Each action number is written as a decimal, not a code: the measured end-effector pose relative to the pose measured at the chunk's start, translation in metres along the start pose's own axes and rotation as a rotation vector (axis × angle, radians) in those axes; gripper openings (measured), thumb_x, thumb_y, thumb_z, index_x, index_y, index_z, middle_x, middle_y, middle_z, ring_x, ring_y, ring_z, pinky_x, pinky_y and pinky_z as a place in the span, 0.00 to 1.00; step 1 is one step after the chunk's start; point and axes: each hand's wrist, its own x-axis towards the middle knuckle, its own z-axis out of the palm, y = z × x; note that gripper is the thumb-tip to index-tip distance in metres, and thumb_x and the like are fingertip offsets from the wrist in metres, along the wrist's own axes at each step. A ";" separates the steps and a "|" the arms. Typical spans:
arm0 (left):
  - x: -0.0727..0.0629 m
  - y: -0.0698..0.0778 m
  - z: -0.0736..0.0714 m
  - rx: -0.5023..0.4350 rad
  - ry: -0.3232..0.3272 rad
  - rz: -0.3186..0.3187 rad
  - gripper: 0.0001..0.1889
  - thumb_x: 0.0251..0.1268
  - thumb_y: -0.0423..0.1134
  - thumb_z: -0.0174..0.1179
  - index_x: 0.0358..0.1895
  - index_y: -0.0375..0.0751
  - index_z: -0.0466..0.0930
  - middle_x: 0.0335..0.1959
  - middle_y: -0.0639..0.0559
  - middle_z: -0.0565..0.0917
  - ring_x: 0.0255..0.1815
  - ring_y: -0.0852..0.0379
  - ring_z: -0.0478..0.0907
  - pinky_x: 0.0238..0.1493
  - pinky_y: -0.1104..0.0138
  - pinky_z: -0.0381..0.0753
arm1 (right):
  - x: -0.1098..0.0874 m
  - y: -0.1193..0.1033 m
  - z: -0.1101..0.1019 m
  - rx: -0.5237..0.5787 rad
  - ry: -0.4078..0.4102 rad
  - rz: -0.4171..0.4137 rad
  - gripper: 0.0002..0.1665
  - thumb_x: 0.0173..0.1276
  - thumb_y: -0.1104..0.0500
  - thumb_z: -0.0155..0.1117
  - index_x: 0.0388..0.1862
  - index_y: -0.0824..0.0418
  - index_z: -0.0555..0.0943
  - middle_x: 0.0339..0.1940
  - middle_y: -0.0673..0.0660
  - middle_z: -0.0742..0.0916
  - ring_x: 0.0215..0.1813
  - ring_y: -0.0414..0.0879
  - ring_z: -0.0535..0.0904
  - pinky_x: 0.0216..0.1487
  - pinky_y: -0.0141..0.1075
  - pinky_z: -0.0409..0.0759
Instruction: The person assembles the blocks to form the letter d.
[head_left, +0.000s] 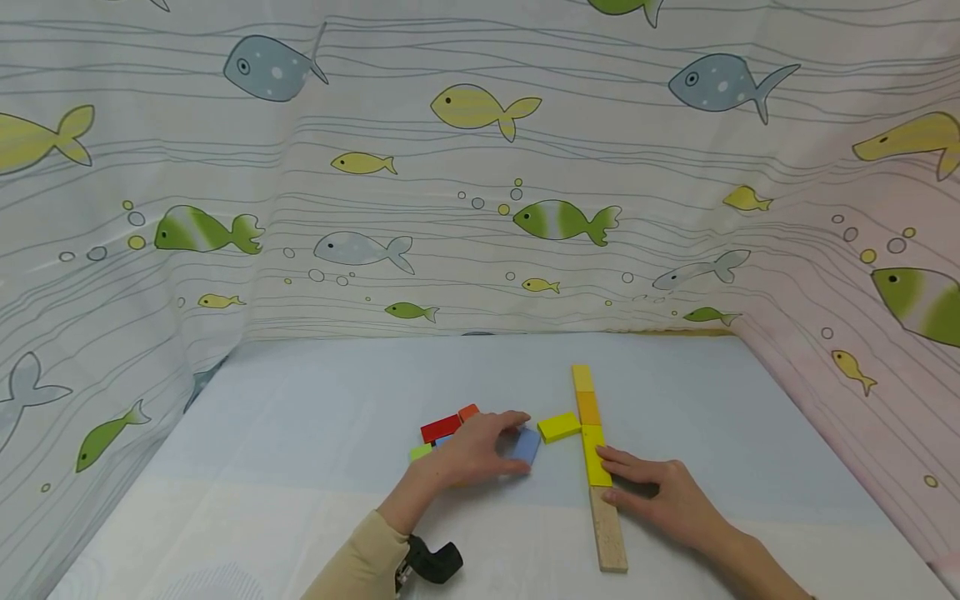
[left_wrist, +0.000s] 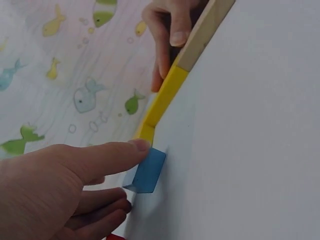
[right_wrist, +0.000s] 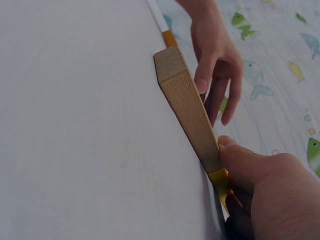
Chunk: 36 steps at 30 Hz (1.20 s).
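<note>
A blue block lies between the thumb and index finger of my left hand, which pinches it at its two ends. In the left wrist view, the thumb tip overlaps one corner of the blue block. A row of end-to-end blocks runs away from me: a long plain wooden block, a yellow block and shorter yellow-orange ones beyond. Against the row's right side, my right hand rests its fingertips on the yellow block and its thumb beside the wooden block's far end.
Another yellow block angles off the row's left side. Behind my left hand sits a cluster with a red block, an orange block and a green block, partly hidden. Fish-printed cloth walls the table at back and sides.
</note>
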 end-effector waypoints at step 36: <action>-0.002 -0.001 -0.001 -0.041 -0.047 -0.021 0.33 0.63 0.51 0.68 0.71 0.51 0.71 0.65 0.60 0.78 0.63 0.62 0.74 0.64 0.63 0.77 | -0.001 0.002 0.001 0.005 0.004 -0.003 0.29 0.60 0.42 0.72 0.58 0.51 0.85 0.62 0.42 0.83 0.63 0.43 0.79 0.59 0.24 0.76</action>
